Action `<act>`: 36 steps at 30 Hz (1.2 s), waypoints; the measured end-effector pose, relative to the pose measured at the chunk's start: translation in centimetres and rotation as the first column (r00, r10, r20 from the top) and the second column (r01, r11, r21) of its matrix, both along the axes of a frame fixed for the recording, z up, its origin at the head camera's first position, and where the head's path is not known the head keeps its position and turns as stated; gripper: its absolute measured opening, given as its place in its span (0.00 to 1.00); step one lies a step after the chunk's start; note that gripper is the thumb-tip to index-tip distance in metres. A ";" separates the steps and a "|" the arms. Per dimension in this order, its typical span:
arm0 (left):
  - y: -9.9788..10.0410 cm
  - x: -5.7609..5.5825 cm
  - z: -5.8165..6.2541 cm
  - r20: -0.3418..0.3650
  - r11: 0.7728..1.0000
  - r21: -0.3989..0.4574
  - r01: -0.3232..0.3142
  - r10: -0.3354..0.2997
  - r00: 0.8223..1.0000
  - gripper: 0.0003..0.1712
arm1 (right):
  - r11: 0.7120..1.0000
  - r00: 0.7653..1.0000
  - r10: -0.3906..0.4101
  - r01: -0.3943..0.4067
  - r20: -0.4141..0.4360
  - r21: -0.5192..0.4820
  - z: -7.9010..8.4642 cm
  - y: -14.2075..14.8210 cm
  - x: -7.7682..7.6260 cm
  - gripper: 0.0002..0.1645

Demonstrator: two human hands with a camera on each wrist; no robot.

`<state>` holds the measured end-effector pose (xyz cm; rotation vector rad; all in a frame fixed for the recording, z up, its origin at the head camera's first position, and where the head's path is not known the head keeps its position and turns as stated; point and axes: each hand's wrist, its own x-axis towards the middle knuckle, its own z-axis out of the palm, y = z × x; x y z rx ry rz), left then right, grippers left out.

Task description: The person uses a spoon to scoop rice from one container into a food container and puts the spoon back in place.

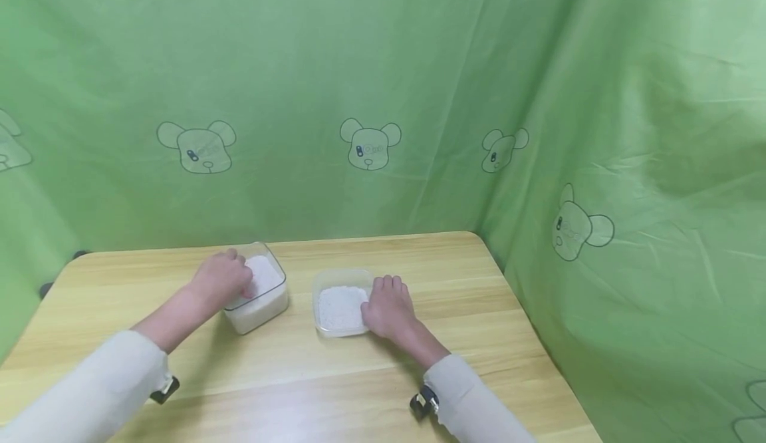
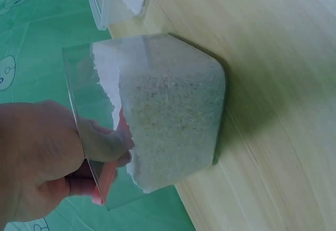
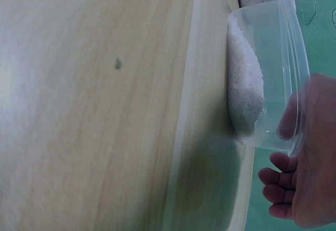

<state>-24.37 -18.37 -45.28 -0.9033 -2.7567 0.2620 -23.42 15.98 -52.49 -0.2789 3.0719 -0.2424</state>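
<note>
A clear square container [image 2: 173, 110] stands at the left of the table, well filled with white rice [image 1: 263, 275]. My left hand [image 1: 223, 279] reaches down inside its rim and pinches a pink scoop [image 2: 106, 181]; the scoop's lower end is hidden by the fingers and the rice. To the right sits a translucent plastic tub [image 1: 324, 295] with a lower heap of rice [image 3: 245, 79]. My right hand [image 1: 390, 307] grips this tub's right edge, thumb over the rim on the inside and fingers curled on the outside.
Both containers stand on a light wood table [image 1: 287, 390], apart from each other. Green curtain [image 1: 383, 203] with bear-face prints hangs behind the table and along its right side. Small dark devices [image 1: 421, 403] are strapped at both wrists.
</note>
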 end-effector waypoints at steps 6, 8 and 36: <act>-0.6 -0.1 -0.3 -0.020 0.998 0.054 0.038 -0.037 0.999 0.09 | 1.000 1.000 0.000 0.000 -0.015 -0.006 -0.2 0.0 -0.1 0.20; -0.9 -0.1 -0.4 -0.010 0.996 0.079 0.036 -0.035 0.999 0.06 | 1.000 1.000 0.001 -0.001 -0.020 -0.013 -0.2 0.0 -0.1 0.20; -1.5 0.3 -0.7 -0.077 0.988 0.146 0.049 -0.038 0.996 0.08 | 1.000 1.000 0.002 -0.002 -0.022 -0.013 -0.2 0.1 0.1 0.18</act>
